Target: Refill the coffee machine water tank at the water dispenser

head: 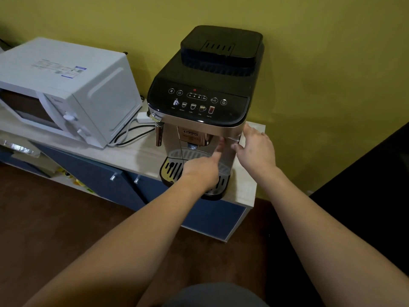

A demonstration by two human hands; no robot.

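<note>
I see the coffee machine (203,103) standing upright on the right end of a pale counter (247,191), its back against the yellow wall (321,63) and its control panel and spout facing me. Both of my hands are at its front right corner, just below the panel.

My left hand (202,168) reaches over the drip tray (171,171) with the fingers loosely extended; its fingertips (220,144) lie against the front face, near the seam on the right. It grips nothing that I can make out. My right hand (257,147) is spread open, palm toward the machine's right side, thumb against the front corner and fingers reaching back along the side wall. It touches the casing but closes on nothing.

I cannot pick out the tank as a separate part; the hands are where the right side panel meets the front. The machine's long axis runs vertical, lid on top.

A white microwave (66,85) sits to the left, well apart, with cables (130,134) between.
</note>
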